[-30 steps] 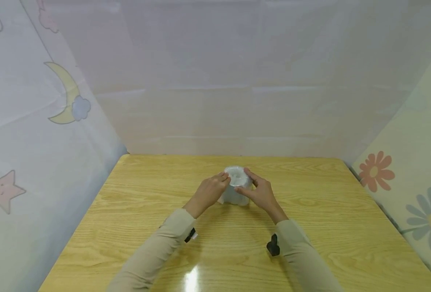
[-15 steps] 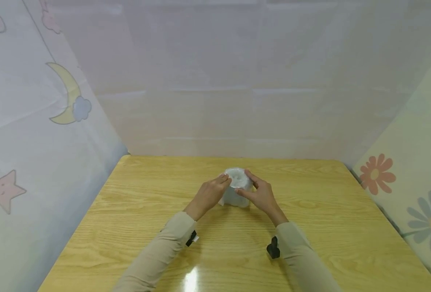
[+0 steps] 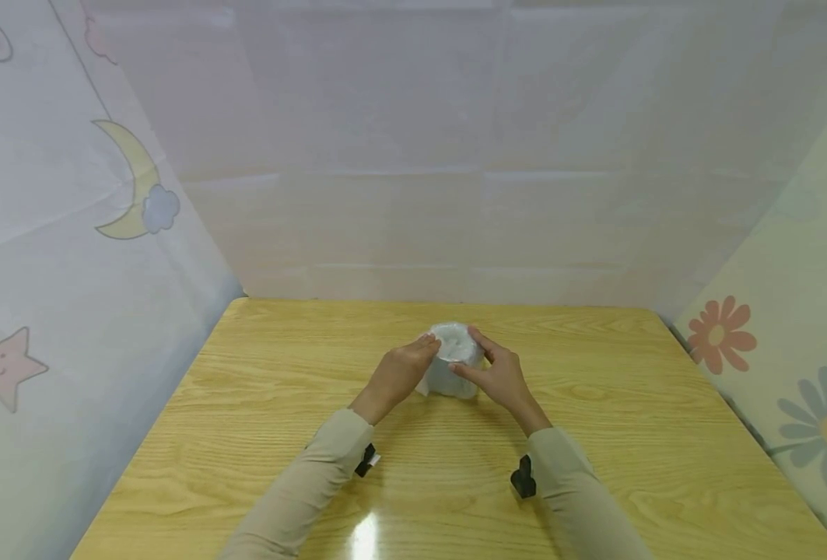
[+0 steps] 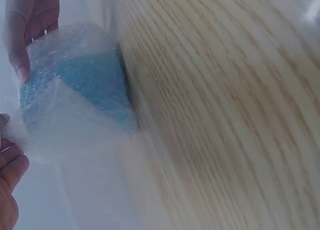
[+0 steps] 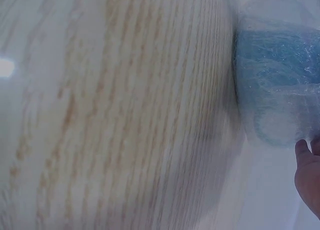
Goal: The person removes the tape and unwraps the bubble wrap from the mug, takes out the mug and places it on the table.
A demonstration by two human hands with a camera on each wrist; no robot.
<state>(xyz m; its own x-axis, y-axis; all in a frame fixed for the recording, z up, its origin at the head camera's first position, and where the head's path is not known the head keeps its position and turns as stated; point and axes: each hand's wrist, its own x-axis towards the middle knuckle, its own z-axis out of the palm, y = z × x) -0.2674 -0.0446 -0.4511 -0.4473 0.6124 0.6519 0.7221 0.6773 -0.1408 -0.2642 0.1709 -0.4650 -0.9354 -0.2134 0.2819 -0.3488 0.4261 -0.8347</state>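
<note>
A roundish bundle in clear bubble wrap (image 3: 454, 379) stands on the wooden table, with a dip in the middle of its top. Through the wrap shows something blue (image 4: 92, 79), its kind hidden by the layers. At the bundle's left side my left hand (image 3: 399, 373) pinches a loose flap of the wrap; its fingers and thumb (image 4: 14, 171) meet at the flap's edge in the left wrist view. My right hand (image 3: 502, 377) holds the bundle's upper right side, thumb in front and fingers behind. The right wrist view catches part of that hand (image 5: 309, 177) against the wrap.
The wooden table (image 3: 280, 459) runs back to a pale sheet wall (image 3: 385, 194). Printed sheets hang at the left (image 3: 49, 257) and right (image 3: 798, 311). A small dark wrist camera (image 3: 523, 477) sits by the right cuff, another dark piece (image 3: 366, 460) by the left.
</note>
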